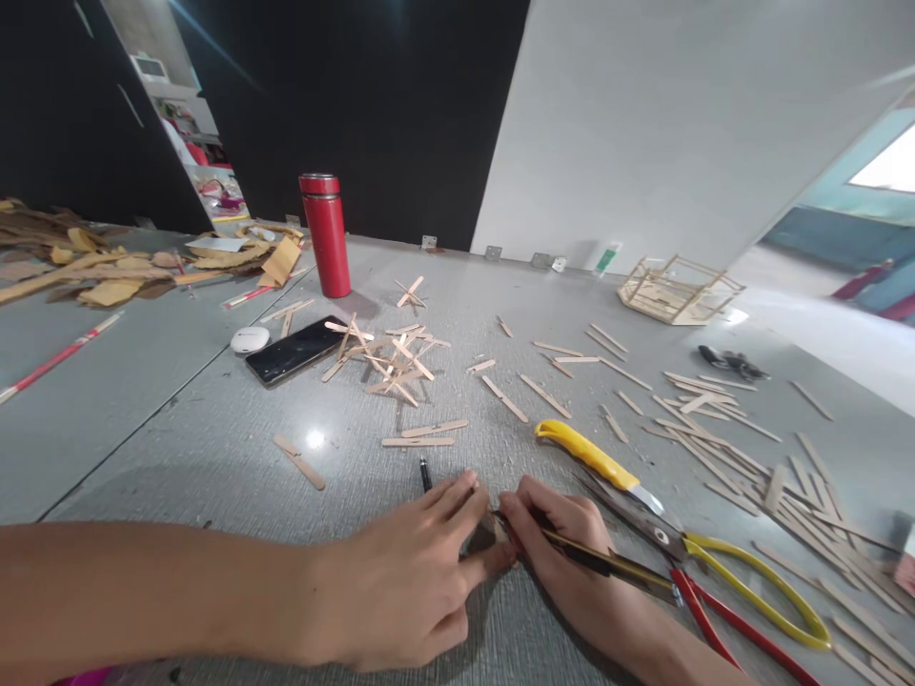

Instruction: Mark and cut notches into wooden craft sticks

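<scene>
- Pale flat wooden stick [501, 530], mostly hidden by fingers, is lying on the grey textured tabletop [214, 457] between the two hands, close to the person's body, probably so that fine work stays within easy reach.
- Left hand [421, 572] is resting palm down with bent fingers, its thumb and forefinger reaching to the stick, seemingly to stop it sliding; whether they are pinching or merely pressing, I cannot tell.
- Right hand [572, 591] is gripping a slim gold-and-black pen-shaped tool [621, 569], fingers closed low near its tip, likely for close control; the tip's exact contact is too small to make out.
- Slender black pen [425, 474] is poking out beyond the left fingers, its other end hidden.
- Yellow-handled knife [586, 453] and metal scissors with yellow and red handles [668, 541] are lying beside the right hand, presumably for a quick swap.
- Loose pale wooden sticks [715, 448] are scattering across the right side, perhaps as ready stock.
- Small open wooden-stick frame [682, 291] is standing near the white wall panel [607, 124], apparently clear of the cutting tools.
</scene>
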Available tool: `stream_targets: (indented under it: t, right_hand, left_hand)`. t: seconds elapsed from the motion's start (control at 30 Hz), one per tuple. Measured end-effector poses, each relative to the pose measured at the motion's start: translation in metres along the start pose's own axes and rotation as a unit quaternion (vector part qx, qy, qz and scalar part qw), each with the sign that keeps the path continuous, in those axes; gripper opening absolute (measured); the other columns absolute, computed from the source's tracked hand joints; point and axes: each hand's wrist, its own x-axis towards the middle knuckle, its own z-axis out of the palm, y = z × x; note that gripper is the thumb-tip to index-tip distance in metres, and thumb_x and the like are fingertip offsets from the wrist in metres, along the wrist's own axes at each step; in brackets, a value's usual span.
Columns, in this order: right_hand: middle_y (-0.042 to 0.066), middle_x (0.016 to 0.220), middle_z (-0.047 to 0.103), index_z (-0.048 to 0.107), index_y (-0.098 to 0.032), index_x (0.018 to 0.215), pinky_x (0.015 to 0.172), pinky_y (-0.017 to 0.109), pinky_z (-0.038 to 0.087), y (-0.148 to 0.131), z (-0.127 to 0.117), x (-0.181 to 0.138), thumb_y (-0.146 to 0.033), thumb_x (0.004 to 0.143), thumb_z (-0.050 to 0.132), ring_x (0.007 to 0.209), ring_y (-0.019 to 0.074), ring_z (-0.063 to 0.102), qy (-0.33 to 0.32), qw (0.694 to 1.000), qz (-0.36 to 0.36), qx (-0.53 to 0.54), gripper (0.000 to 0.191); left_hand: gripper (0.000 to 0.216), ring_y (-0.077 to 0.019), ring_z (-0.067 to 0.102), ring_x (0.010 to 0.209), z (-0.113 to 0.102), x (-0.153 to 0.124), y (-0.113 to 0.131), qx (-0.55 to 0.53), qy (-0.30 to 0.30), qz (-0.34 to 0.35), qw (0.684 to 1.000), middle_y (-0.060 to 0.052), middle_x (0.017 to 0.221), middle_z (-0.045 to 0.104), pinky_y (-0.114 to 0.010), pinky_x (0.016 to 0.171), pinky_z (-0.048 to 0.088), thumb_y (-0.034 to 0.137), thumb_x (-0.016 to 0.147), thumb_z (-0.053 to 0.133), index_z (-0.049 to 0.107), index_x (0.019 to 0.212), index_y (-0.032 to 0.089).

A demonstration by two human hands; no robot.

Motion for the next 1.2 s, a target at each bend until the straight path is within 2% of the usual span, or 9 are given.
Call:
stream_targets:
  t: [0.23, 0.37, 0.63, 0.93, 1.2]
  right_hand:
    - [-0.007, 0.057, 0.035, 0.034, -0.026, 0.067, 0.050, 0.028, 0.030, -0.003, 0.000, 0.000, -0.041, 0.105, 0.043, 0.053, 0.0126, 0.035, 0.015, 1.000, -0.004, -0.006, 0.042]
    - [-0.007, 0.058, 0.035, 0.034, -0.026, 0.067, 0.050, 0.028, 0.031, -0.003, 0.000, 0.000, -0.040, 0.105, 0.044, 0.054, 0.0128, 0.035, 0.016, 1.000, -0.006, -0.010, 0.041]
    - [-0.008, 0.059, 0.035, 0.036, -0.026, 0.070, 0.053, 0.029, 0.029, 0.004, 0.007, -0.003, -0.040, 0.107, 0.045, 0.055, 0.0130, 0.034, 0.025, 0.999, -0.018, -0.027, 0.041]
    - [-0.008, 0.057, 0.042, 0.037, -0.025, 0.072, 0.051, 0.028, 0.030, 0.003, 0.003, -0.002, -0.037, 0.109, 0.042, 0.050, 0.0110, 0.037, 0.003, 0.999, -0.040, -0.020, 0.040]
    - [-0.008, 0.055, 0.042, 0.039, -0.025, 0.070, 0.052, 0.029, 0.032, 0.007, 0.002, 0.001, -0.038, 0.110, 0.039, 0.048, 0.0115, 0.040, -0.013, 0.999, -0.048, -0.016, 0.042]
  left_hand:
    - [0.061, -0.0413, 0.032, 0.153, 0.003, 0.000, 0.001, 0.017, 0.001, 0.003, 1.000, -0.032, 0.157, 0.040, -0.049, 0.124, 0.032, 0.035, 0.107, 0.044, 0.033, 0.159, 0.005]
    - [0.059, -0.0422, 0.035, 0.151, 0.003, 0.001, 0.000, 0.038, 0.008, 0.017, 0.999, -0.034, 0.154, 0.043, -0.047, 0.124, 0.031, 0.035, 0.107, 0.041, 0.036, 0.156, 0.002]
    - [0.052, -0.0353, 0.034, 0.153, 0.002, 0.000, 0.001, 0.025, 0.021, 0.012, 0.999, -0.029, 0.153, 0.048, -0.041, 0.127, 0.025, 0.031, 0.110, 0.033, 0.040, 0.154, 0.004]
    - [0.057, -0.0411, 0.039, 0.149, 0.010, 0.001, -0.001, 0.060, 0.012, 0.031, 0.998, -0.033, 0.151, 0.049, -0.046, 0.123, 0.029, 0.038, 0.105, 0.046, 0.050, 0.149, 0.002]
    - [0.063, -0.0417, 0.044, 0.146, 0.001, 0.003, 0.001, 0.093, -0.014, 0.035, 0.995, -0.034, 0.150, 0.048, -0.045, 0.121, 0.031, 0.038, 0.103, 0.047, 0.045, 0.154, 0.001]
